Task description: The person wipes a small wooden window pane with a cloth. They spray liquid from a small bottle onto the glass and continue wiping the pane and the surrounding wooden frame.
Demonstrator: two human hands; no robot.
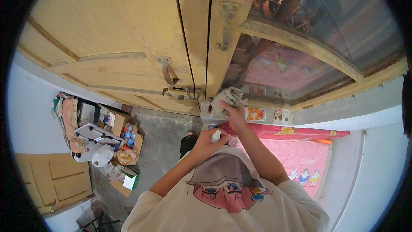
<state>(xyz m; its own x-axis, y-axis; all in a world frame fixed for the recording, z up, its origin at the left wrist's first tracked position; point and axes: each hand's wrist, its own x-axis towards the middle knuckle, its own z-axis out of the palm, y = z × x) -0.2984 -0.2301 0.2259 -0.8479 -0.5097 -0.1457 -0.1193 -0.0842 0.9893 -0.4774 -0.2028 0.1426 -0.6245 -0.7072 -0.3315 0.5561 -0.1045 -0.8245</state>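
Note:
My left hand (pixel 206 142) is closed around a small white bottle (pixel 215 136) with a white cap, held close in front of my chest. My right hand (pixel 236 117) reaches forward and grips a crumpled off-white cloth (pixel 227 99) with grey stains. The cloth rests at the corner of the windowsill (pixel 286 116), against the foot of the wooden window frame (pixel 215 71). Just right of my right hand, an orange and white packet (pixel 256 114) lies on the sill. The fingertips of my left hand are partly hidden behind the bottle.
A yellow wooden door (pixel 128 32) with a pull handle (pixel 167 71) and a slide bolt (pixel 180 92) stands ahead on the left. Cardboard boxes (pixel 117 120), plastic bags (pixel 103 155) and a folding table (pixel 98 134) crowd the left wall. A pink bed cover (pixel 299 158) lies below the sill.

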